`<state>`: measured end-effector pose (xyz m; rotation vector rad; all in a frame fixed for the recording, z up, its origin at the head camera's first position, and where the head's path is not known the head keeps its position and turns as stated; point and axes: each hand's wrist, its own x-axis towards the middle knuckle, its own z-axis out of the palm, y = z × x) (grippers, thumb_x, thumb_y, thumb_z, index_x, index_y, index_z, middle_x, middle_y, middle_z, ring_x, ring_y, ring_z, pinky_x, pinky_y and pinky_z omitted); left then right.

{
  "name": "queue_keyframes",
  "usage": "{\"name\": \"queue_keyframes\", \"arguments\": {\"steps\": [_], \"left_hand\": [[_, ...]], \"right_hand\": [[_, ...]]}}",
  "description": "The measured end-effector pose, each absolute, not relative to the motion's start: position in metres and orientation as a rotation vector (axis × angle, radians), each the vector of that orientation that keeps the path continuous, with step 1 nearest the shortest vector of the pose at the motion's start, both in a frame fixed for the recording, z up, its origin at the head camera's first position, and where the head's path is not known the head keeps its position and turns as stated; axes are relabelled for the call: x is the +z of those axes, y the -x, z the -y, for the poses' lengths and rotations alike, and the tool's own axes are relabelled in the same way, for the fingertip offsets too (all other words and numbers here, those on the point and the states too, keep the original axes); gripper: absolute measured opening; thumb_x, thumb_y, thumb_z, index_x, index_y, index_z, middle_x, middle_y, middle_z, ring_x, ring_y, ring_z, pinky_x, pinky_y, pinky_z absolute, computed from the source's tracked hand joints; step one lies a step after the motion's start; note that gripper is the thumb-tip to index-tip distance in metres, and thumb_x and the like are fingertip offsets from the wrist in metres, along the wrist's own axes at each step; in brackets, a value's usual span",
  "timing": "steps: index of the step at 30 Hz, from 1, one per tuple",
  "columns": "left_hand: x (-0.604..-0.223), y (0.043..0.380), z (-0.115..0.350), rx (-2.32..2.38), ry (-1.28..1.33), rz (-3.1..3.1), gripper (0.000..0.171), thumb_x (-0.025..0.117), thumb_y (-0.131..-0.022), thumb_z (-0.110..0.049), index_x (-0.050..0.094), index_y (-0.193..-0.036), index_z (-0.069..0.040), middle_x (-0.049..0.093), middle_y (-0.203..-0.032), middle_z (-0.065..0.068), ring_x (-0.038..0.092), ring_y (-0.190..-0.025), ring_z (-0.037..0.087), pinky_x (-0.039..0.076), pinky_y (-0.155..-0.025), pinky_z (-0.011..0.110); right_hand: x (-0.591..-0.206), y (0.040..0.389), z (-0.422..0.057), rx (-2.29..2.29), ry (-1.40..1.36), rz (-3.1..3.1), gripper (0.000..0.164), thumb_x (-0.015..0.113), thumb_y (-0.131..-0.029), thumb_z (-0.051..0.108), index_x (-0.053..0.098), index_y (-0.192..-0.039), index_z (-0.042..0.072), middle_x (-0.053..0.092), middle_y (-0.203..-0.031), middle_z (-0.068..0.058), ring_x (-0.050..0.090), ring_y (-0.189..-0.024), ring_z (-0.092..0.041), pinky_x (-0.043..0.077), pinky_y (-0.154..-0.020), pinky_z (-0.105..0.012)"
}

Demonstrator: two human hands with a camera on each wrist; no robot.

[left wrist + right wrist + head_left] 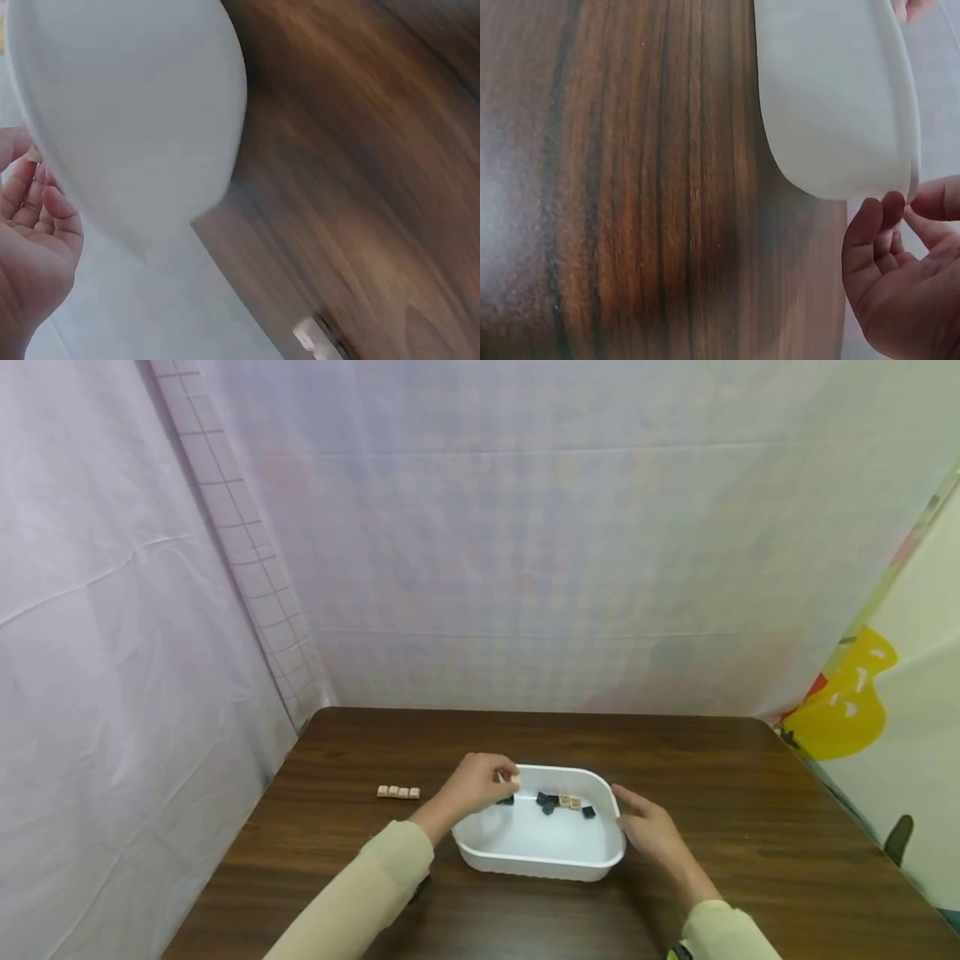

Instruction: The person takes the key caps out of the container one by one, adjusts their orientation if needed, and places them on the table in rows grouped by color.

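My left hand (477, 779) is over the left rim of a white plastic tray (534, 865), pinching a small cream keycap (515, 782) between thumb and fingertips. In the left wrist view that keycap (33, 155) barely shows past the fingers. At the tray's right end, my right hand (652, 831) grips the rim, thumb over the edge and fingers against the outer wall, as the right wrist view shows. Several black keycaps (588, 812) lie inside the tray along its far side, with a couple of cream keycaps (570, 802) among them.
Left of the tray, several cream keycaps (398, 792) stand in a short row on the dark wooden table (720, 785). A dark object (422, 887) is partly hidden beside the left sleeve. White curtains (525, 568) hang behind the table and at the left.
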<state>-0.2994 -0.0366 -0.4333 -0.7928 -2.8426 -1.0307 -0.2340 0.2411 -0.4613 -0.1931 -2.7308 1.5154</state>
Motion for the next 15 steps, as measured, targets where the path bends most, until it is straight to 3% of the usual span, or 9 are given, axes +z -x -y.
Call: {"name": "queue_keyframes", "arguments": {"steps": [5,15], "left_hand": [[-0.433,0.303,0.062,-1.081,0.720,2.814,0.025,0.073,-0.091,-0.020,0.072,-0.111,-0.006,0.068,-0.092,-0.001,0.061,-0.085,0.014,0.051,-0.071,0.028],[-0.439,0.305,0.124,-1.205,0.528,2.704,0.016,0.077,-0.087,-0.017,0.075,-0.100,-0.008,0.066,-0.087,-0.001,0.060,-0.080,0.014,0.052,-0.070,0.033]], "right_hand": [[-0.459,0.235,-0.241,1.511,0.175,2.760,0.056,0.057,-0.086,0.001,0.048,-0.141,-0.006,0.053,-0.131,-0.034,0.056,-0.109,-0.037,0.045,-0.084,-0.032],[-0.457,0.233,-0.239,1.625,0.223,2.734,0.058,0.054,-0.086,-0.001,0.045,-0.144,-0.006,0.047,-0.137,-0.037,0.058,-0.102,-0.034,0.050,-0.073,-0.028]]}}
